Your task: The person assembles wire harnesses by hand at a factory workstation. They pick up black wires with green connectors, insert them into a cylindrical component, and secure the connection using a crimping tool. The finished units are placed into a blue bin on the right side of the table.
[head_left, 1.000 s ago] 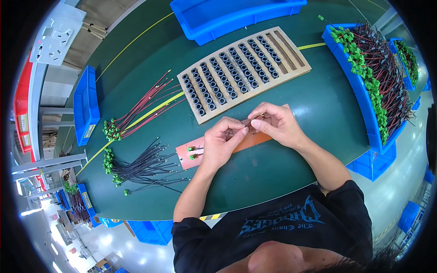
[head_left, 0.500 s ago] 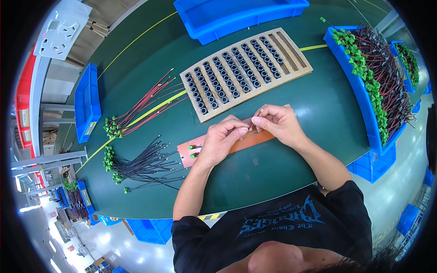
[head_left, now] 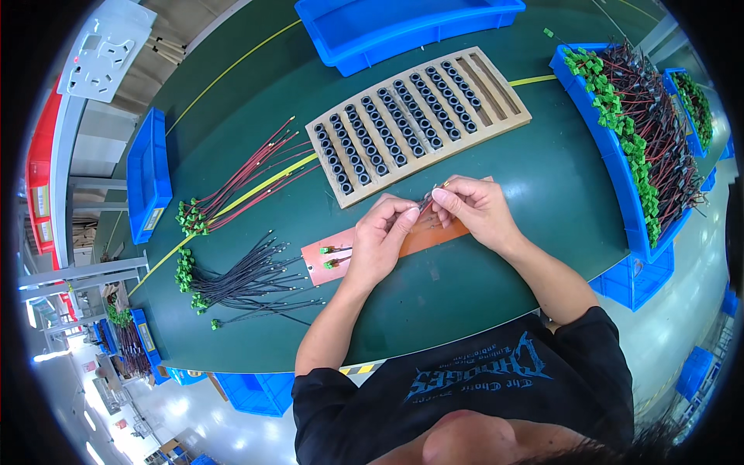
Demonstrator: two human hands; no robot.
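My left hand [head_left: 384, 236] and my right hand [head_left: 479, 211] are close together over an orange-copper board [head_left: 318, 263]. Each pinches with thumb and forefinger at thin wires [head_left: 425, 206], which look red and dark and run between the fingertips. A small gold wire tip [head_left: 446, 184] shows above my right fingers. On the board's left end lie two green connectors [head_left: 331, 264], their dark leads passing under my left hand. Which wire each hand grips is partly hidden by the fingers.
Beyond my hands lies a slotted wooden tray [head_left: 418, 155] with rows of black rings. Red wires [head_left: 248, 170] and black wires [head_left: 240, 283] with green connectors lie left. A blue bin [head_left: 612, 163] of wired connectors stands right; another blue bin [head_left: 418, 39] sits at the back.
My left hand has shifted slightly down, its fingers drawing in a little. The wires between both hands show more now; my right hand stays nearly in place.
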